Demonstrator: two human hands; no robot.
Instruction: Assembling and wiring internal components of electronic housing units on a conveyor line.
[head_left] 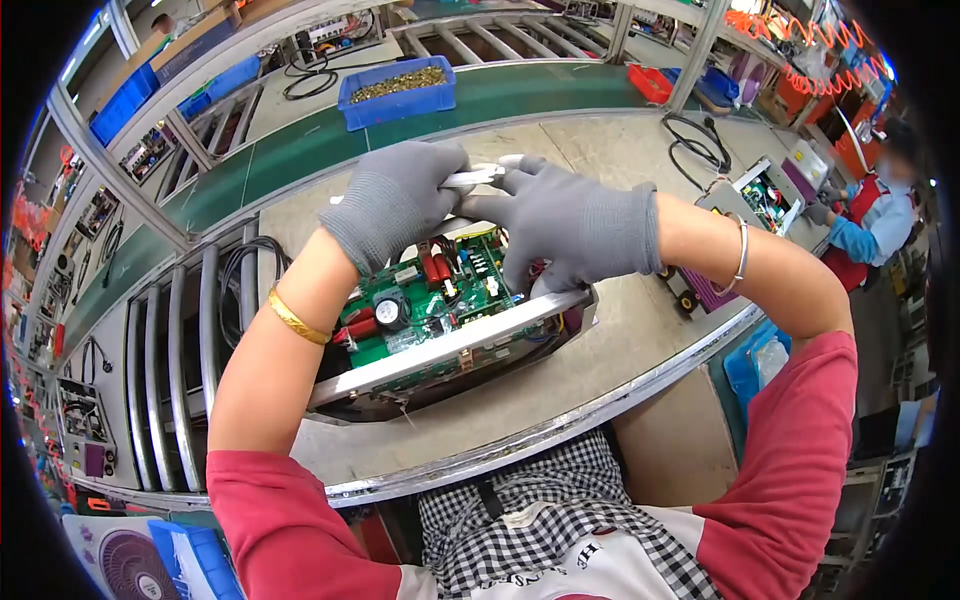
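A machine casing with a green circuit board [455, 285] lies in front of me; red parts and a round black component stand on the board. Above its far side my left hand [405, 195], in a grey glove, is closed round a slim white strip [472, 179]. My right hand [585, 225], gloved alike, has its upper fingers at the strip's right end, while its lower part reaches down over the casing's right side. What the strip belongs to is hidden behind the gloves. The casing's long pale near edge [440, 357] faces me.
Beyond the worktable, a blue bin [398, 92] of small brass-coloured parts stands on a green conveyor [300, 155]. Metal rollers [170, 360] and a coiled black cable [240, 290] are at left. To the right are a black cable [697, 143], another opened machine [765, 195] and a co-worker [880, 215].
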